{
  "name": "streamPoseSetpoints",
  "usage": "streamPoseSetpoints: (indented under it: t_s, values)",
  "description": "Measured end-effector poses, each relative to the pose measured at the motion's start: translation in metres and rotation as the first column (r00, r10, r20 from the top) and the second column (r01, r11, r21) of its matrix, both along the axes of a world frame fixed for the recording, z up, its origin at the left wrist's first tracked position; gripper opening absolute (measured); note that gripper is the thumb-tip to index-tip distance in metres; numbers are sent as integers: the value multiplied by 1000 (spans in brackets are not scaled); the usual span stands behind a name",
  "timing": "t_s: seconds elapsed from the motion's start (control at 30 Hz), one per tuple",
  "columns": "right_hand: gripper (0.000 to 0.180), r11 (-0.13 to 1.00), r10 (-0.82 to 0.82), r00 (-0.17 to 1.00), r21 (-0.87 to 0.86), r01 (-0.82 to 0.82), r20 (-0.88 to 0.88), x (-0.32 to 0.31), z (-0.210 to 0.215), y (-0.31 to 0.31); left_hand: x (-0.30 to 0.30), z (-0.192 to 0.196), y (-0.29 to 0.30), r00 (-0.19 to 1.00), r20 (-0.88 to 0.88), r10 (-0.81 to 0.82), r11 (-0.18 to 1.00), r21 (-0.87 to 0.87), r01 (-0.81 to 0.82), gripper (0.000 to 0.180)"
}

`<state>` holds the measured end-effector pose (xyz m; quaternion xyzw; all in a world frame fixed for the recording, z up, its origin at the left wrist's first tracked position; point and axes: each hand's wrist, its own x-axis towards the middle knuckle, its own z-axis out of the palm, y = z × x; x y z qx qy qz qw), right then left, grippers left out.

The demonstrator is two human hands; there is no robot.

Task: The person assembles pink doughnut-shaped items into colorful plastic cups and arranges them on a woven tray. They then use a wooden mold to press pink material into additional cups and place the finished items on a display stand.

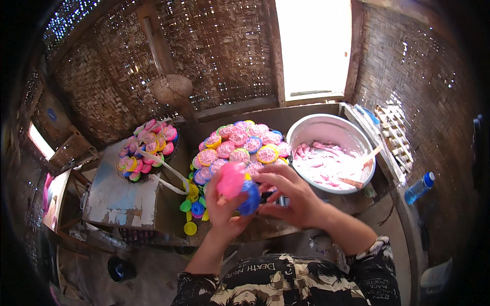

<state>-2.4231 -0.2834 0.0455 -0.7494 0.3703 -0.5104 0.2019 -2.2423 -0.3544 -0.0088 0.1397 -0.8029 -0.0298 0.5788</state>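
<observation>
A pink cup is being held up in the left hand, whose fingers are being curled closely round its side, and a blue cup is being held just beside it, toward the right hand. The fingers of the right hand are being bent and spread part-way at the blue cup's right side; whether it is being gripped by them or only touched cannot be told. A bit of yellow is being shown between the two cups, too blurred to be identified. Both cups are being held in front of a large heap of filled cups, by which pink-and-white shreds are being displayed in yellow, blue, green and pink rims. At the heap's near left edge, loose cups in green, blue and yellow are being crowded together. To the right of the heap, pink and white stuff is being contained in a wide pale basin, with a wooden stick being leaned against its right side. A smaller heap of cups is being supported on a worn table at left, and white strips are being stretched between the heaps.
</observation>
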Motion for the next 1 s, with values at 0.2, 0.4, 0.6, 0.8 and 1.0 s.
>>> streamPoseSetpoints:
  t_s: [0.2,0.4,0.6,0.8,1.0]
  values:
    - [44,953,-84,978,-303,22,-193,-41,53,-79,-44,52,-52,978,-128,-162,943,273,192,54]
    - [43,874,-39,899,-451,-182,-437,-76,81,-137,-77,67,-86,959,-145,-244,857,430,283,60]
    - [31,889,76,864,-358,-284,-498,-117,72,-181,-91,54,-118,952,-263,-154,681,670,295,58]
    - [18,946,174,872,-169,-278,-458,-177,1,-218,-63,37,-133,938,-333,94,491,836,247,40]
    - [17,938,282,766,-2,-347,-578,-181,-65,-231,-38,32,-138,927,-308,214,427,883,195,28]
